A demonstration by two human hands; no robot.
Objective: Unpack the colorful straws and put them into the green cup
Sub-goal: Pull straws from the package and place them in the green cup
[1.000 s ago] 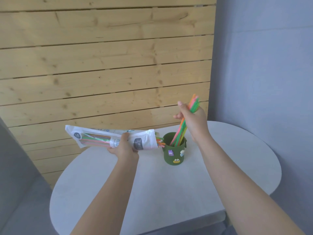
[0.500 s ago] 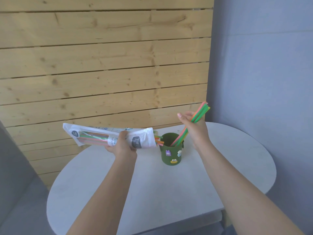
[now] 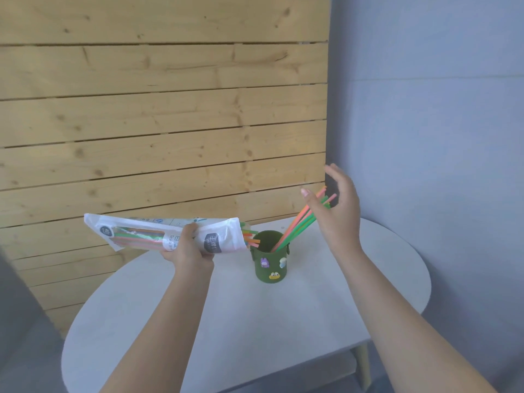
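While the left hand [image 3: 190, 248] grips the pack [image 3: 167, 235] at its middle, fingers curled round it, the pack lies nearly level above the table [image 3: 283, 316], its open end just left of the cup [image 3: 270, 263]; several straw tips [image 3: 249, 236] poke out of that end; a bunch of straws [image 3: 297, 224] stands in the cup, leaning right; the right hand [image 3: 338, 211] hovers at their tops, fingers spread wide and holding nothing; a plank wall [image 3: 158, 123] stands behind.
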